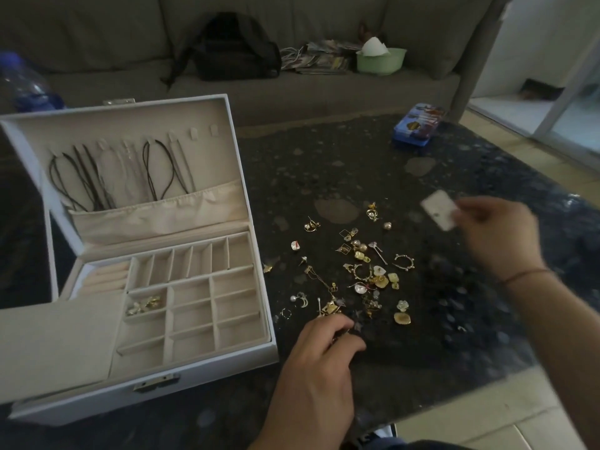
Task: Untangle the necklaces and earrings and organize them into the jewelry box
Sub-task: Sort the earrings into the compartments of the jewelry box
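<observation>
Left hand (319,349) near the table's (454,319) front edge, fingers curled, pinching a small dark piece at the near end of the earrings (360,274); piece too small to identify. Earrings loose mid-table, gold and pearl, some overlapping. Right hand (496,235) raised toward the right edge, blurred, gripping a small white card (438,209). Jewelry box (194,362) at the left edge, lid open; a few gold pieces (144,305) in one front compartment, necklaces (97,177) hung inside the lid. Blue tin (417,129) at the far edge. Beyond, sofa (97,43) carrying black backpack (233,50), green bowl (381,61).
</observation>
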`<state>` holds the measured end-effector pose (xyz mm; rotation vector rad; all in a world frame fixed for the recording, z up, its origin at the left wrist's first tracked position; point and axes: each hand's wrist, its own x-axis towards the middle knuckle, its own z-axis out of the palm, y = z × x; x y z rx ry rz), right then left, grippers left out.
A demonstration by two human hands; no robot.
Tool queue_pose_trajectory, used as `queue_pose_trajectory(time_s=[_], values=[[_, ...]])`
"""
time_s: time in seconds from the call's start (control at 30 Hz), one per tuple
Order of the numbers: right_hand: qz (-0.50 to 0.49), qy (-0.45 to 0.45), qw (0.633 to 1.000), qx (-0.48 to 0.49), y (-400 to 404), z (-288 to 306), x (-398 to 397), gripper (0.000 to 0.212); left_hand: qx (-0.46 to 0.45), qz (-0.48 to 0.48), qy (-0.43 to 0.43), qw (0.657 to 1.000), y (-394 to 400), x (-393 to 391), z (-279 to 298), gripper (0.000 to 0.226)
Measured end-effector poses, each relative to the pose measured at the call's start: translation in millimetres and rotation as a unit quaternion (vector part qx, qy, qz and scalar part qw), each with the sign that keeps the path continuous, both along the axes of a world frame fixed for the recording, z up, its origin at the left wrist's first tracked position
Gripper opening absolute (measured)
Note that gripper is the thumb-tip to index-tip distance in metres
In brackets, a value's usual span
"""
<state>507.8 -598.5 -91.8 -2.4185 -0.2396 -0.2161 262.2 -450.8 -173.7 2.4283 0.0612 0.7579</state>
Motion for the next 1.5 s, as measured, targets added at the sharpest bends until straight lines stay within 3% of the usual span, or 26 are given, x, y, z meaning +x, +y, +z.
queue_pose_trajectory(time_s=[0.17, 0.4, 0.47, 0.53, 0.6, 0.67, 0.83, 1.13, 1.2, 1.3, 1.37, 1.5], values=[[-0.082, 0.085, 0.991, -0.067, -50, -25, 18, 0.027, 0.007, -0.007, -0.008, 1.000, -3, 2, 7, 0.029], [-0.119, 0.020, 0.956, -0.266, -34, -15, 16, 0.033, -0.030, -0.016, -0.051, 0.998, 1, -1, 10, 0.027], [-0.042, -0.001, 0.977, -0.211, -11, -7, 4, 0.029, -0.060, -0.033, -0.075, 0.995, 3, -5, 15, 0.026], [0.133, 0.013, 0.979, -0.154, 22, -2, -22, 0.023, -0.077, -0.060, -0.081, 0.992, 6, -8, 18, 0.024], [0.304, -0.008, 0.938, -0.167, 54, -4, -55, 0.021, -0.081, -0.098, -0.073, 0.989, 6, -10, 20, 0.024], [0.385, -0.052, 0.899, -0.200, 75, -10, -76, 0.022, -0.072, -0.128, -0.064, 0.987, 6, -10, 22, 0.025], [0.375, -0.072, 0.885, -0.266, 81, -20, -80, 0.022, -0.066, -0.149, -0.053, 0.985, 6, -9, 20, 0.027], [0.369, -0.081, 0.890, -0.255, 74, -25, -82, 0.009, -0.058, -0.152, -0.055, 0.985, 6, -8, 20, 0.025], [0.366, -0.065, 0.900, -0.226, 73, -20, -80, 0.001, -0.062, -0.146, -0.059, 0.986, 5, -9, 19, 0.026], [0.364, -0.027, 0.920, -0.145, 72, -6, -77, 0.013, -0.082, -0.126, -0.082, 0.985, 3, -10, 18, 0.026], [0.357, -0.021, 0.928, -0.107, 72, 2, -78, 0.009, -0.102, -0.108, -0.101, 0.984, 2, -11, 17, 0.027], [0.348, 0.003, 0.935, -0.074, 71, 17, -84, 0.003, -0.152, -0.040, -0.137, 0.978, 2, -12, 19, 0.032]])
